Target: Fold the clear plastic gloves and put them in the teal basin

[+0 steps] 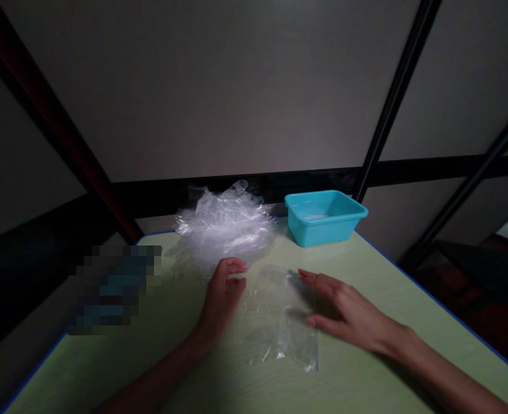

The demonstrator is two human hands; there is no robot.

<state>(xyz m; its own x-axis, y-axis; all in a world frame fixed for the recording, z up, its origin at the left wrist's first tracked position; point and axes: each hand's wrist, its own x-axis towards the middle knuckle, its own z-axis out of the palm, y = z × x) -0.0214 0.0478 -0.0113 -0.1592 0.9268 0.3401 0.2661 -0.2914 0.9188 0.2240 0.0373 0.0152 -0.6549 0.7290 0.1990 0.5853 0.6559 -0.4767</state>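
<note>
A clear plastic bag (282, 322) lies flat on the pale green table (366, 374) in front of me. My right hand (342, 307) rests on the bag's right edge with its fingers stretched out and flat. My left hand (223, 290) hovers at the bag's left side, fingers loosely curled with nothing in them, close to the plastic. Behind my left hand sits a crumpled heap of clear plastic bags (225, 227).
A turquoise plastic tub (325, 217) stands at the table's far right corner. A blurred-out patch (113, 287) covers something on the left side. Dark frame bars (392, 98) and a grey wall rise behind the table. The table has a blue edge.
</note>
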